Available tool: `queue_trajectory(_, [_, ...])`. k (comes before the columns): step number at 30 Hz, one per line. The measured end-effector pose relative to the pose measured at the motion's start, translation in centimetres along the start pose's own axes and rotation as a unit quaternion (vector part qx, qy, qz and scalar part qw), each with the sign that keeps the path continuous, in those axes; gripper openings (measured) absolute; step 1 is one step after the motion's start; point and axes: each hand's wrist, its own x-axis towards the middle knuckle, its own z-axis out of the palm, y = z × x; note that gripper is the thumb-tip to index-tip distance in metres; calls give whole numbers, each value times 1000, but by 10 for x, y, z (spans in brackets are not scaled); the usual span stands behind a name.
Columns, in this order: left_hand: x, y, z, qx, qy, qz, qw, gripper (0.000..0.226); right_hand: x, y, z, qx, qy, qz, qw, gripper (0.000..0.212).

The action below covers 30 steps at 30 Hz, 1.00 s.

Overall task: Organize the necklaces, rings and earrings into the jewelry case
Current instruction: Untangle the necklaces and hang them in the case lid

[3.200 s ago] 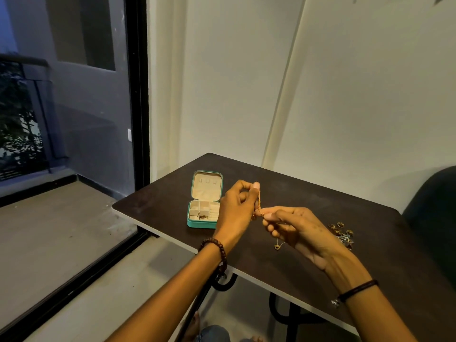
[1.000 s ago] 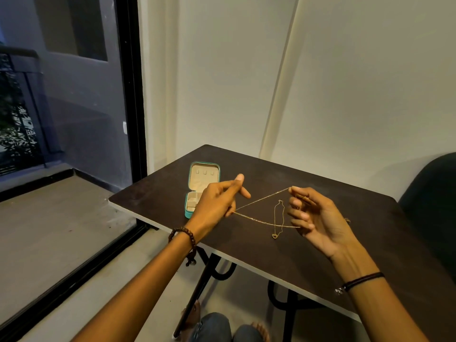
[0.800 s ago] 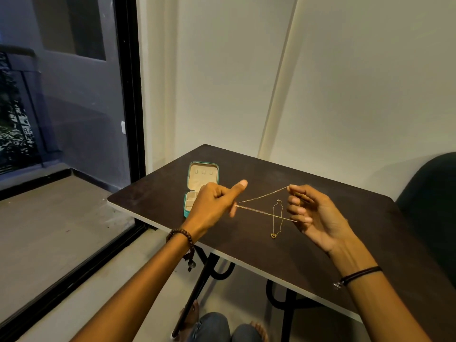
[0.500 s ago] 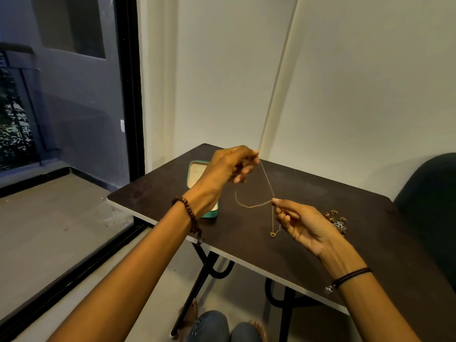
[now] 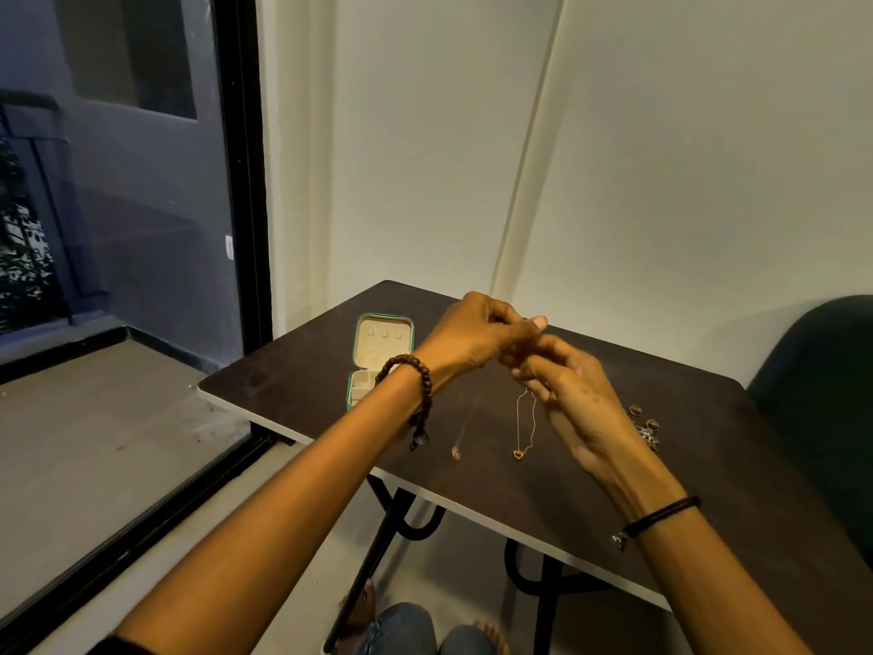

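Note:
Above the middle of the dark table (image 5: 708,475), my left hand (image 5: 475,340) and my right hand (image 5: 569,394) meet and both pinch a thin gold necklace. Its chain (image 5: 525,418) hangs from my right fingers, ending in a small heart pendant (image 5: 519,454) near the tabletop. A second fine strand (image 5: 467,420) slants down below my left hand to a tiny pale end piece (image 5: 456,453). The open teal jewelry case (image 5: 383,340) stands to the left, partly behind my left wrist. A small pile of rings and earrings (image 5: 645,424) lies right of my right hand.
The table's front edge (image 5: 425,489) runs close to my knees (image 5: 415,631). A dark chair back (image 5: 822,394) stands at the right. A wall is behind the table, and a black-framed glass door (image 5: 245,182) is on the left.
My hands, held apart with the chain stretched between them a second ago, have come together. The chain has gone slack and now dangles below them.

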Motion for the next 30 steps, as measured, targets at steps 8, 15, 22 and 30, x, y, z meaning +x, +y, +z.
queue_trajectory(8, [2,-12,-18,0,15,-33,999,34,18,-6,6,-20,-54,0,998,26])
queue_trajectory(15, [-1,-26,-31,-52,1,-56,997,42,23,-8,8,-153,-67,-8,986,14])
queue_trajectory(22, [-1,-43,-38,-127,-8,-57,990,35,27,-8,5,-165,-67,-17,984,32])
queue_trajectory(30, [3,-64,-39,-163,-33,-39,985,25,42,3,-2,-137,-79,-5,987,39])
